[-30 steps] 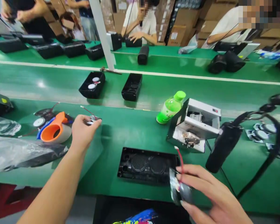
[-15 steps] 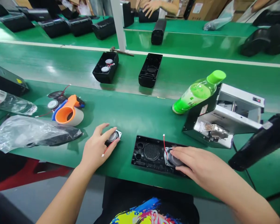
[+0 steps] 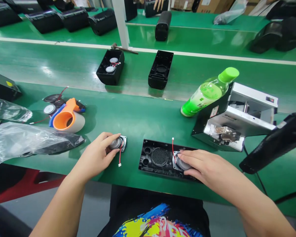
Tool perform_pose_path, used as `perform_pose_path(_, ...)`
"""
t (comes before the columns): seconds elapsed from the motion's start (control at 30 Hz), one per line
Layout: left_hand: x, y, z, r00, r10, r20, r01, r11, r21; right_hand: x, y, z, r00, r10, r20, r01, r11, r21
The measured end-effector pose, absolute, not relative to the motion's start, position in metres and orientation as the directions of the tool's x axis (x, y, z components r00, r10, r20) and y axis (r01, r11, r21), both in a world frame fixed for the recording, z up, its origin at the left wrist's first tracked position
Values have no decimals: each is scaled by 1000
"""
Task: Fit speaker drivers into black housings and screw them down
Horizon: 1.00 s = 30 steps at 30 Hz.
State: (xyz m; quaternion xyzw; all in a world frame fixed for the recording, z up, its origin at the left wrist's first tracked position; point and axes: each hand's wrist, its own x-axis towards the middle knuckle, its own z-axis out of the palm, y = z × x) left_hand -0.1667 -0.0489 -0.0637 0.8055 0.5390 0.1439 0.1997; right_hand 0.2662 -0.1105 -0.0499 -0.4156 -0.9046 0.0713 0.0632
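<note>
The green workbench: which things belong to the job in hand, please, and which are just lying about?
Likely job things:
black rectangular plastic panel
round grey metal speaker, left hand
second round grey speaker, right hand

Apparently lying about:
green-capped plastic bottle
clear plastic bag

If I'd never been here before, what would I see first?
Probably the green-capped clear plastic bottle beside the silver and black metal machine on the right. Then the ring-shaped orange plastic tool on the left, and the round grey speaker in the black rectangular plastic panel, under the right hand.
</note>
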Motion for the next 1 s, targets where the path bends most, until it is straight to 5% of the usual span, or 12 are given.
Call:
perform_pose_path(0.2,-120,-69,-7,506,845,175,609,-493,621,260,-115,-47,-620,783,52,770,620,-153)
perform_pose_path(0.53,-35,-56,-8,747,665,-15,642,-715,277,258,-128,-34,-560,827,-53,815,537,-219)
perform_pose_path(1.0,-24,-53,-24,719,692,-64,690,-700,186,258,-118,-35,-574,819,-27,778,534,-331)
